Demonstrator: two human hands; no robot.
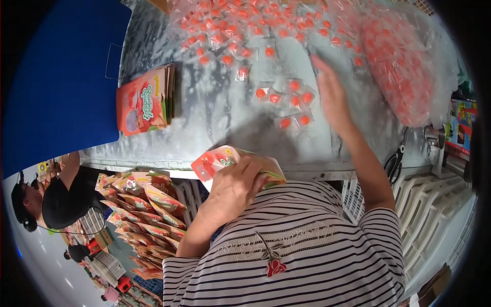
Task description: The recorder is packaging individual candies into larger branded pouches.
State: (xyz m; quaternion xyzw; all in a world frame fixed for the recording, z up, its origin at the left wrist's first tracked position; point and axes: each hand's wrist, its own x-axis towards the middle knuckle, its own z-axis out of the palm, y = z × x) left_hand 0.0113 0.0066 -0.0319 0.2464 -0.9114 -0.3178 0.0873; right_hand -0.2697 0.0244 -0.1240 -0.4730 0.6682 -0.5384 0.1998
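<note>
At the near edge of the table, my left hand (pixel 234 188) is closed around a red-and-green printed pouch (pixel 208 162). The pouch is tilted, its top spread toward the table; its inside cannot be made out. Farther forward and to the right, my right hand (pixel 332 88) is stretched out low over the tabletop, slightly blurred, with nothing visible in it. Just left of its fingers lies a small group of clear-wrapped orange-red candies (pixel 295 101). A wide spread of the same wrapped candies (pixel 231 29) covers the far side of the table.
A stack of flat pouches (pixel 144 102) lies at the left, beside a blue panel (pixel 56 77). A big clear bag of candies (pixel 396 71) rests at the right. Scissors (pixel 395 162) hang by the edge. Below are several upright pouches (pixel 146 217) and white stools (pixel 424 215). Another person (pixel 59 199) is at left.
</note>
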